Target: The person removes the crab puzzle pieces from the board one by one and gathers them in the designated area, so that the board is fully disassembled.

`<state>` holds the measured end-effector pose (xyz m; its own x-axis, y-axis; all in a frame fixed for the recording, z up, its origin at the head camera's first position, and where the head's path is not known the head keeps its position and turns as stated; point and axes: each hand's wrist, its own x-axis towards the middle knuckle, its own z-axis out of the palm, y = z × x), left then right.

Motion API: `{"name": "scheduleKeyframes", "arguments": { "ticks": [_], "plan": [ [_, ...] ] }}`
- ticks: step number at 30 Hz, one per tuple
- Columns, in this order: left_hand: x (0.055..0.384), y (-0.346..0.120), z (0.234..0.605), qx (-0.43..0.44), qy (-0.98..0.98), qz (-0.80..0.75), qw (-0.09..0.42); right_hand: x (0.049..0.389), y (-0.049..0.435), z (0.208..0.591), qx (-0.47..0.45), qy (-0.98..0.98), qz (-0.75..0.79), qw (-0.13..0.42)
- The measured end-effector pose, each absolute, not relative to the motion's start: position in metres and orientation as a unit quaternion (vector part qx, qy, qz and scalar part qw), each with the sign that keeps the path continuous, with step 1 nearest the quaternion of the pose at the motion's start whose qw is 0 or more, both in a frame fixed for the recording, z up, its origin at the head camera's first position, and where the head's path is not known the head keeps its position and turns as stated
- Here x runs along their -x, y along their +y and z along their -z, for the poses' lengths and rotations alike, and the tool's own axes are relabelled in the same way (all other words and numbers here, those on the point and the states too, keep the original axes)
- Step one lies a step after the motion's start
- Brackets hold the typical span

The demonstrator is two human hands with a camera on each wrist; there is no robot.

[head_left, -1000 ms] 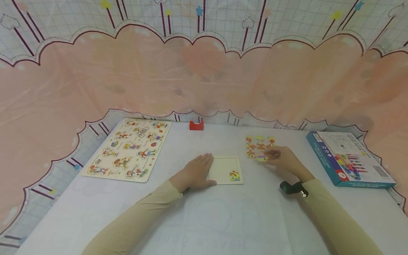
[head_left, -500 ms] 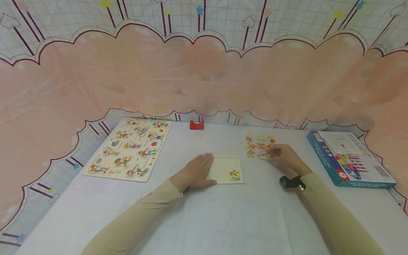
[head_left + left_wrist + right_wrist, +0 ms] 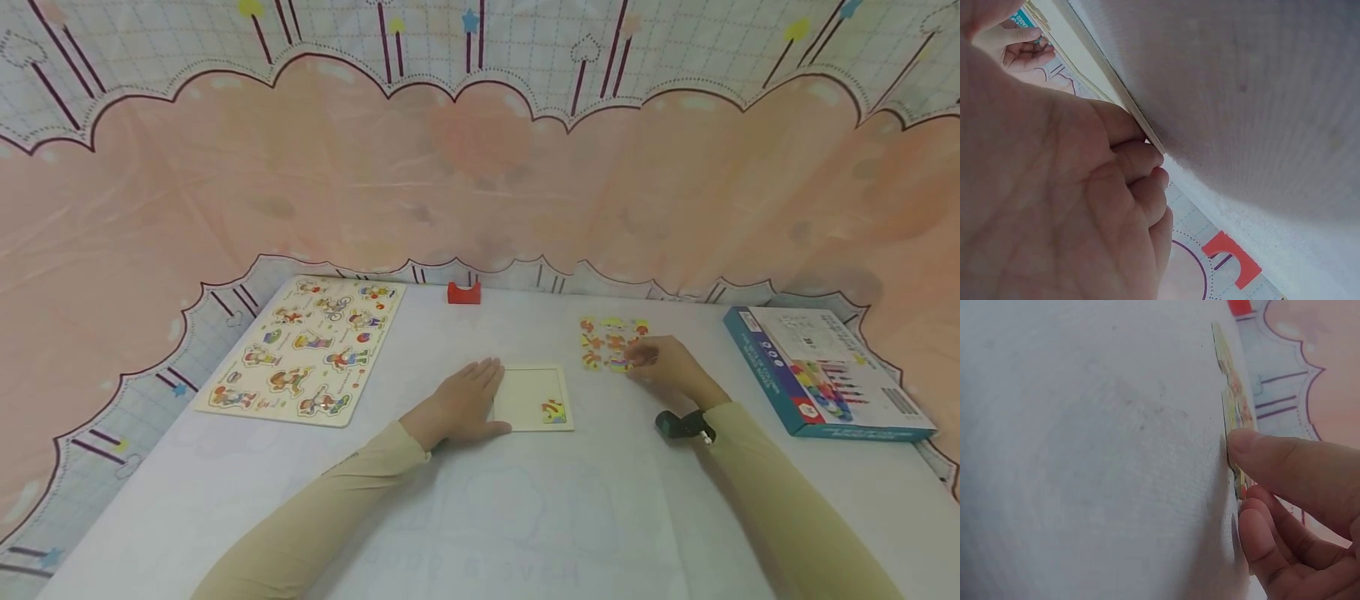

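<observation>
A shallow wooden puzzle tray lies mid-table, with one yellow-and-orange puzzle piece in its near right corner. My left hand rests at the tray's left edge, fingers extended and thumb by the near corner. In the left wrist view the fingertips touch the tray's side. To the right of the tray lies a group of loose colourful puzzle pieces. My right hand is at the group's near right corner, pinching a puzzle piece between thumb and fingers, low at the tabletop. The fingers partly hide that piece.
A large picture board with children figures lies at the left. The red notched block stands at the back. At the right lies a blue-edged flat box. A patterned cloth backdrop rises behind the white table.
My right hand has shifted slightly away from me, and the pinched puzzle piece has moved in closer to the other loose pieces. My left hand and the tray have stayed in place.
</observation>
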<state>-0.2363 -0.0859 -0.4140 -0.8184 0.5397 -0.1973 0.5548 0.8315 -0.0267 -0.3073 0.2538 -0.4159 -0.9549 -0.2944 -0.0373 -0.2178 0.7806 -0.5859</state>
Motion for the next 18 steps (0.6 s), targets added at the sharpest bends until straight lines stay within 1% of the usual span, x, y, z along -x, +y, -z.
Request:
{"name": "scheduleKeyframes", "arguments": {
  "ticks": [6,18],
  "plan": [
    [0.2353,-0.0854,0.4116,-0.285,0.953,0.041,0.094,0.3082,0.2535,0.4142,0.122,0.947,0.285,0.082],
    [0.2353,-0.0855,0.4115,-0.288,0.953,0.039,0.091,0.3088,0.2527,0.4155,0.130,0.947,0.284,0.070]
  ]
}}
